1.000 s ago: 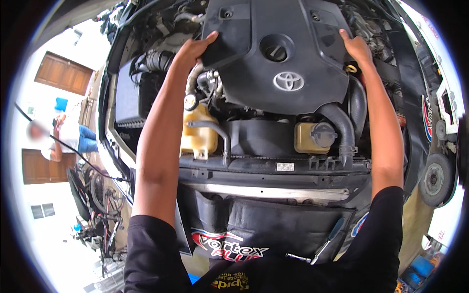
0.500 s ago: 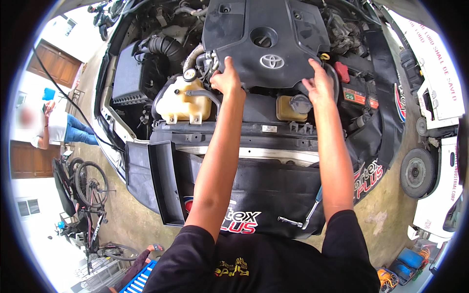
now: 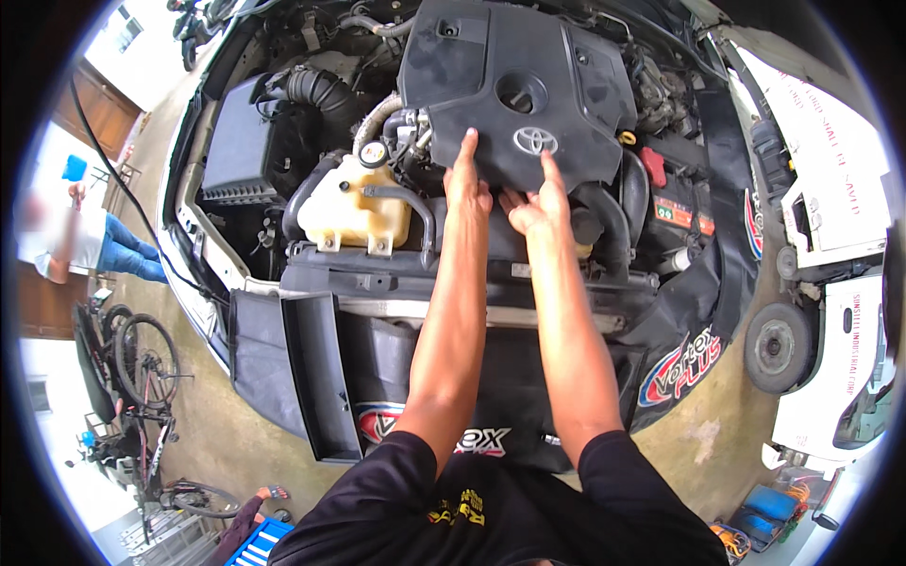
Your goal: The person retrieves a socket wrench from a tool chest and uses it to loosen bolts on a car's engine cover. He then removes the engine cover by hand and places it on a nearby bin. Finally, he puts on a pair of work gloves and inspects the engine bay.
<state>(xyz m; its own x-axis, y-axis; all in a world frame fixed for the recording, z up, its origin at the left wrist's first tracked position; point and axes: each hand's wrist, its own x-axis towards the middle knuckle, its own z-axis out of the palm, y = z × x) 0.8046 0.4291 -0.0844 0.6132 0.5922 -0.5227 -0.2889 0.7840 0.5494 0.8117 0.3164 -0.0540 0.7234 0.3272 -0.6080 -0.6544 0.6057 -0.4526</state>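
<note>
A black engine cover (image 3: pixel 453 99) sits over the middle of an open engine bay, between a black air filter box (image 3: pixel 247 141) on the left and a battery with a red terminal cover (image 3: pixel 651 167) on the right. Both hands are at its front edge, just apart from each other. The left hand (image 3: pixel 466 185) and the right hand (image 3: pixel 538 212) grip that edge, each thumb laid up over the top face and the other fingers closed beneath; the fingertips underneath are hidden. A cream plastic reservoir (image 3: pixel 354 215) stands left of the left forearm, and a dark hose (image 3: pixel 613 222) bends beside the right hand.

A black protective mat (image 3: pixel 257 344) with printed patches drapes over the car's front, and a long, shallow black tray (image 3: pixel 316 382) lies on it at the left. Around the car spreads a stained concrete floor (image 3: pixel 215 401). On the left, a person in blue jeans (image 3: pixel 127 250) stands near brown wooden doors (image 3: pixel 99 104), with a bicycle (image 3: pixel 146 358) nearby. On the right is a white vehicle (image 3: pixel 830 377) beside a wheel (image 3: pixel 777 346), with a blue container (image 3: pixel 769 505) low near the corner.
</note>
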